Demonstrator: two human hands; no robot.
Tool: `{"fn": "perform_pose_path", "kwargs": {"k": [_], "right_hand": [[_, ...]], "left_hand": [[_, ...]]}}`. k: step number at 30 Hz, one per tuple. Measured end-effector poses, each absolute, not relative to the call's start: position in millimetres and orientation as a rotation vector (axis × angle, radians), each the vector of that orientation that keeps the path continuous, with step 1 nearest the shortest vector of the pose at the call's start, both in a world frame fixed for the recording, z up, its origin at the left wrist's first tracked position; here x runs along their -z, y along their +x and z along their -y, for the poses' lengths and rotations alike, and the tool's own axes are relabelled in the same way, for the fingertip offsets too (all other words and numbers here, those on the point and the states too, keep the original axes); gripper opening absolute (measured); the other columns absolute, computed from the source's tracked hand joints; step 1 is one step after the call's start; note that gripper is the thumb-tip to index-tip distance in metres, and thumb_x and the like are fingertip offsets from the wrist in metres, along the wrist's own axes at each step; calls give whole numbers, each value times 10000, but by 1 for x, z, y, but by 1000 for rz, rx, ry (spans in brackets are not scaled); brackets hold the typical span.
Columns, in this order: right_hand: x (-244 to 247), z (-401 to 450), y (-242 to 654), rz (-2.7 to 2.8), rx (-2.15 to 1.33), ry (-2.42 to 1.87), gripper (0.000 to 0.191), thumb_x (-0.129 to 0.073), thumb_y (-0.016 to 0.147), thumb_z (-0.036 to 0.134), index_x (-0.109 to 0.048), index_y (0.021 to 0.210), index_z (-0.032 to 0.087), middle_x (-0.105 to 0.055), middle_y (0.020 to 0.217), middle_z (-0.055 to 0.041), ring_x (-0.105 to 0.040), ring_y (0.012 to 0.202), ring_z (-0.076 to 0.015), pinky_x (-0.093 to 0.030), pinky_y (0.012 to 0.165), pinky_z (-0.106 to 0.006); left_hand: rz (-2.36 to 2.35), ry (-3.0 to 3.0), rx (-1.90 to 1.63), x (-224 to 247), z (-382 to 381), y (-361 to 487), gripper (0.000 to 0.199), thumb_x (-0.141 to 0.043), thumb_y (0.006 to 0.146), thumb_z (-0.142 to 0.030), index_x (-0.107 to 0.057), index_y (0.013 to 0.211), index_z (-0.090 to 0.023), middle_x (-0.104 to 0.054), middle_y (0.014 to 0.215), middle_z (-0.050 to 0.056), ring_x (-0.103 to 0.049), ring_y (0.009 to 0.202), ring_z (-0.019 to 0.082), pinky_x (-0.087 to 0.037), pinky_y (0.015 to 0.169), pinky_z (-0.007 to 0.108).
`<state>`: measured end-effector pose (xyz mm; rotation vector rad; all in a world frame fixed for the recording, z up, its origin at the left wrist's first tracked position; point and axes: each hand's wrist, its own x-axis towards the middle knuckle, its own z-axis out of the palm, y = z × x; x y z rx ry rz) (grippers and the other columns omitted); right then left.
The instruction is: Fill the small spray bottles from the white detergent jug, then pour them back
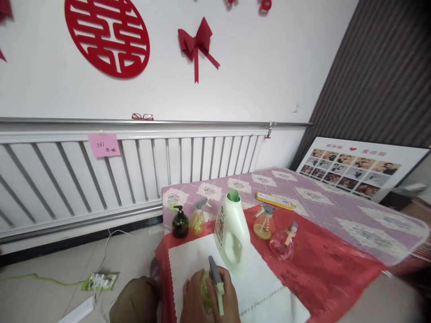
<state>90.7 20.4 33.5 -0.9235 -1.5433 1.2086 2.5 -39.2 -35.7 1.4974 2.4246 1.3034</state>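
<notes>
Both hands are closed round a small spray bottle [205, 291] with a yellow-green body and a grey and pale green trigger head. My left hand [193, 299] grips its left side, and my right hand [229, 296] wraps the right side by the trigger. Much of the body is hidden by the fingers. Just beyond stands a large pale green detergent jug [237, 224], upright with a green opening at its top. A white cloth [266, 282] lies under the jug and the hands.
Left of the jug stand a dark green pump bottle [180, 224] and a clear spray bottle [198, 220]. To its right are another spray bottle [263, 226] and a pink one [283, 244]. A yellow box [274, 200] lies behind. A radiator [188, 157] lines the wall.
</notes>
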Motion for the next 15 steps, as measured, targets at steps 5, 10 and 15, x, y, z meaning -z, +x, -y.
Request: {"fn": "perform_pose_path", "kwargs": {"k": [5, 10, 15], "right_hand": [[-30, -23, 87, 1482, -1220, -987, 396, -691, 719, 594, -562, 832, 237, -648, 688, 7, -628, 660, -209, -522, 612, -307], [-43, -14, 87, 1467, -1238, -947, 345, -628, 788, 573, -587, 869, 239, -636, 723, 7, -605, 654, -194, -510, 637, -303], [-54, -1, 83, 1339, -1403, -909, 306, -576, 844, 534, -616, 967, 256, -699, 802, -46, -675, 765, -249, -546, 683, -341]], "left_hand": [[-2393, 1529, -1289, 61, 18, 19, 517, -486, 796, -252, -559, 1305, -202, -635, 1300, 165, -572, 1242, 336, -405, 1085, 565], [-2435, 1485, -1332, 59, 25, 19, 508, -493, 809, -246, -554, 1312, -218, -621, 1321, 151, -555, 1260, 326, -362, 1126, 551], [-2445, 1432, -1328, 51, 25, 25, 479, -544, 796, -264, -602, 1270, -303, -636, 1316, 93, -553, 1259, 353, -371, 1124, 566]]}}
